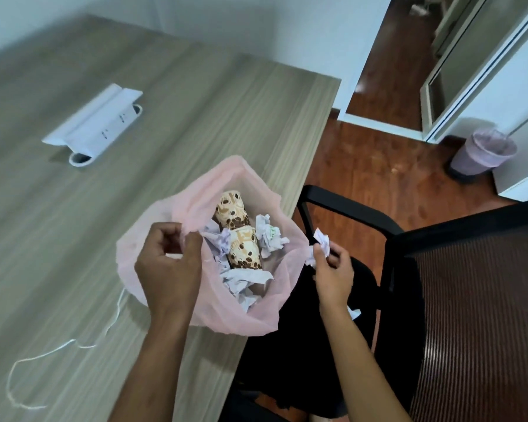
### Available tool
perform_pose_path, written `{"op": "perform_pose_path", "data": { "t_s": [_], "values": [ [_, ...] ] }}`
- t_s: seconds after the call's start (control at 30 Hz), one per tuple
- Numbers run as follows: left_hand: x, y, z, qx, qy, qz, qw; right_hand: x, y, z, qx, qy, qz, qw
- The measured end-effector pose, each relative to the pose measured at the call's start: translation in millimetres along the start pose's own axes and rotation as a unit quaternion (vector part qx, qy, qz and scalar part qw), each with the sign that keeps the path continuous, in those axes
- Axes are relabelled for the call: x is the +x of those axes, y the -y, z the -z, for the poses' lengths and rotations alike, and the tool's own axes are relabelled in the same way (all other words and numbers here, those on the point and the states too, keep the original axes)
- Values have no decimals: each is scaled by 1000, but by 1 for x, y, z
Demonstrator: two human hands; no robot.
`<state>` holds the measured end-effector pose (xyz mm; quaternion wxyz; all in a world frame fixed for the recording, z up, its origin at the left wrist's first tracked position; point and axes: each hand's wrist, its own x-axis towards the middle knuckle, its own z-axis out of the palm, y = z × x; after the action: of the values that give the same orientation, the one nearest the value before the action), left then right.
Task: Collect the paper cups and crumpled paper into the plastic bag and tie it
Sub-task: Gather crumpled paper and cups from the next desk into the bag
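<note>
Pink bag (226, 312) holds two paper cups (238, 229); left hand (168, 263) pinches its rim, right hand (333, 269) grips one crumpled paper (322, 242).

Pink plastic bag (250, 312); cream paper cups (241, 236), brown bean print.

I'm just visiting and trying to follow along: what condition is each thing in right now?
Plastic bag: open, untied, on the table edge.
Paper cups: inside the bag, lying on their sides.
Crumpled paper: several pieces inside the bag.
Paper ball: outside the bag, held by the right hand.
Left hand: pinching the bag's rim.
String: loose on the table.
Chair: empty, beside the table.
Waste bin: upright, lined.
</note>
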<state>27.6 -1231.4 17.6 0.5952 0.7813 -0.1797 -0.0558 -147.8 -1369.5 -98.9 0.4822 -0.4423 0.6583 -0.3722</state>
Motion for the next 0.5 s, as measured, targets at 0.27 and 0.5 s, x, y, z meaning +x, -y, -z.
{"op": "perform_pose_path", "data": {
  "t_s": [0.27,0.5],
  "values": [
    [3,-28,15,10,-11,14,1000,-75,95,-38,-185,338,206,899],
    [-2,-36,3,32,0,25,999,-47,75,-2,-111,171,203,958]
  ]
}}
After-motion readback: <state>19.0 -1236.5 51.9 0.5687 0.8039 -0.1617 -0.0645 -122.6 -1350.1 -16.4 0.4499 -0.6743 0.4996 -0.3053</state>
